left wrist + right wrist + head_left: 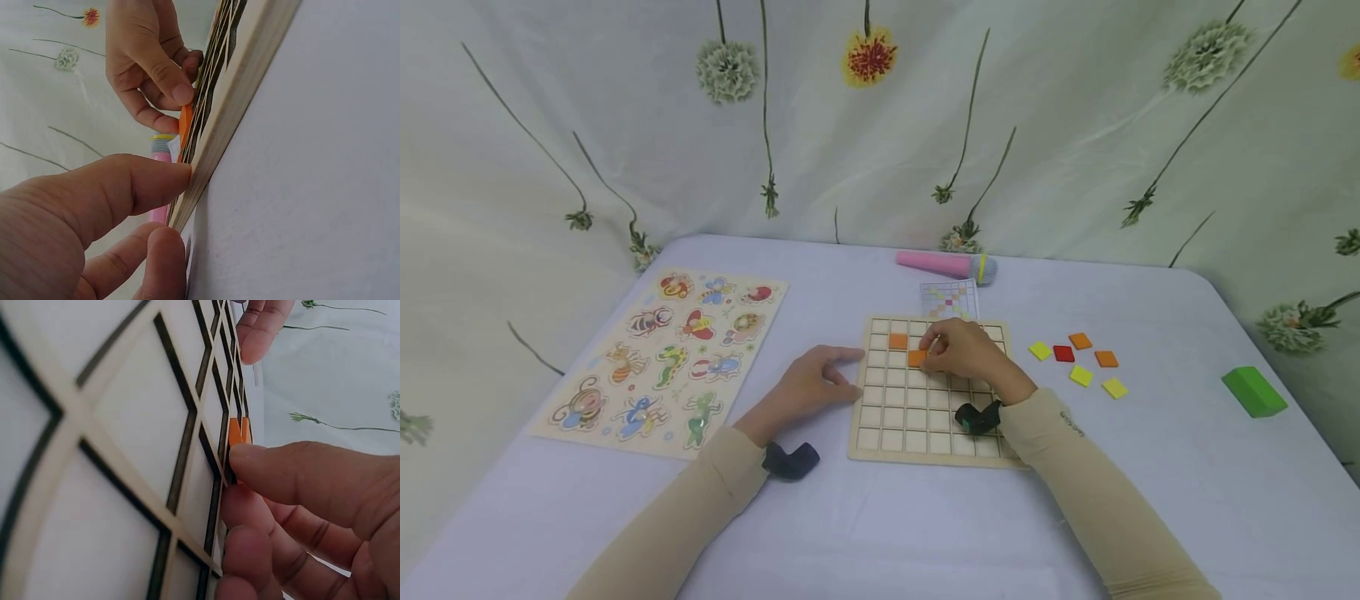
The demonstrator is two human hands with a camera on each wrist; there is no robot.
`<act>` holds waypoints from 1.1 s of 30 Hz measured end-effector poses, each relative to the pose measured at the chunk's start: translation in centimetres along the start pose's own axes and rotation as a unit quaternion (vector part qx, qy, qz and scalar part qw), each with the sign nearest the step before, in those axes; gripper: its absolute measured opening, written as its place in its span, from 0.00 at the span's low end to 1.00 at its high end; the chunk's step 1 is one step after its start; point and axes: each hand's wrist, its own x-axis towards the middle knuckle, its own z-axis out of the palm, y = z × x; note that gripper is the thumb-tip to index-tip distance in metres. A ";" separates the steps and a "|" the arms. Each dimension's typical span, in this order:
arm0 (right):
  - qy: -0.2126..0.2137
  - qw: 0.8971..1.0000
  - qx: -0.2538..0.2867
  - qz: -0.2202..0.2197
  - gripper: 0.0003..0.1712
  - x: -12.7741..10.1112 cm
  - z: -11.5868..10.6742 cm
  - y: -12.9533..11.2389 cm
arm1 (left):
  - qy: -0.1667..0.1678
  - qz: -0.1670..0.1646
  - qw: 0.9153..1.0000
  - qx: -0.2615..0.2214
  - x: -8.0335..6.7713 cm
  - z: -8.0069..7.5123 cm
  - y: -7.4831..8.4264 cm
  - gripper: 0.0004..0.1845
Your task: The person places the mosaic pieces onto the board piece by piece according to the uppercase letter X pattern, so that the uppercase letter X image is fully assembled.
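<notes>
**On the grid board, an orange tile goes down**

Over the board's upper rows, the right hand (966, 354) has a narrow grip pinching an orange tile (917, 358) into a cell. Beside it, the left hand (812, 385) lies relaxed, fingertips touching the wooden grid board (880, 433) at its left edge on the surface.

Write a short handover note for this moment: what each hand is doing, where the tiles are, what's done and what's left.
Left hand: fingers straight, steadying the left edge of the grid board.
Right hand: fingertips on an orange tile in the board's upper rows, going into a cell.
Done: another orange tile already sits in the board.
Left: six loose tiles (yellow, red, orange) lie right of the board; most cells are empty. A pattern card lies behind the board.
</notes>
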 end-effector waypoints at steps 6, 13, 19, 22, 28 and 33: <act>0.000 1.000 -0.006 -0.001 0.12 -0.1 0.0 0.0 | 0.001 0.002 1.000 0.003 0.1 0.1 -0.1 0.34; -0.008 1.000 -0.005 -0.019 0.14 -1.0 -0.6 0.0 | 0.002 0.000 1.000 0.000 0.2 0.1 -0.2 0.35; -0.001 0.998 0.002 -0.062 0.12 -2.2 -1.9 0.9 | 0.002 0.001 1.000 -0.001 0.2 0.1 -0.2 0.34; 0.001 0.998 0.012 -0.067 0.12 -3.0 -2.9 1.6 | 0.001 0.001 1.000 -0.001 0.2 0.1 -0.1 0.34; 0.006 0.998 0.043 -0.046 0.15 -4.4 -5.1 3.3 | 0.000 -0.002 1.000 -0.001 0.1 0.1 0.0 0.35; 0.017 0.996 0.079 -0.023 0.15 -5.1 -6.7 4.8 | 0.001 -0.004 1.000 0.002 0.0 0.1 0.1 0.35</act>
